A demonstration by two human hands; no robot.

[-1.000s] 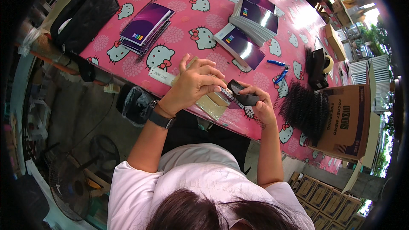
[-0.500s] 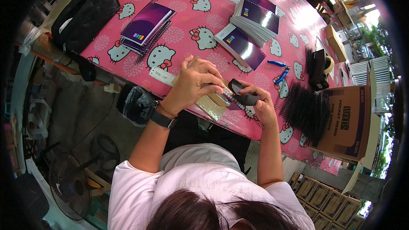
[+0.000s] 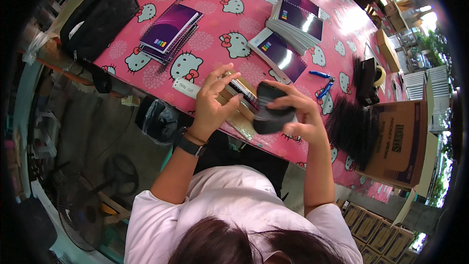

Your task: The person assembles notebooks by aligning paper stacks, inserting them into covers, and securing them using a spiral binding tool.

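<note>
My left hand (image 3: 213, 101) is at the table's near edge, its fingers and thumb closed around a small notebook (image 3: 244, 93) held on edge over a tan block. Just to the right, my right hand (image 3: 304, 113) grips a dark, flat, rounded pad (image 3: 269, 112), smeared by motion; its exact kind does not show. The pad hides part of the notebook's right end and any coil there. Under my left hand lies a shiny, clear-wrapped yellowish piece (image 3: 239, 124). A pale labelled strip (image 3: 185, 87) sits just left of that hand.
Purple spiral notebooks are stacked at left (image 3: 171, 27) and right (image 3: 298, 22). Blue-handled pliers (image 3: 323, 85), black plastic coils (image 3: 352, 127), a tape dispenser (image 3: 366, 80) and a cardboard box (image 3: 398, 142) stand at right. A black bag (image 3: 100, 17) lies far left.
My right hand has lifted slightly and turned, swinging the dark pad toward the notebook. The coil that stretched out toward that hand no longer shows. My left fingers have shifted along the notebook.
</note>
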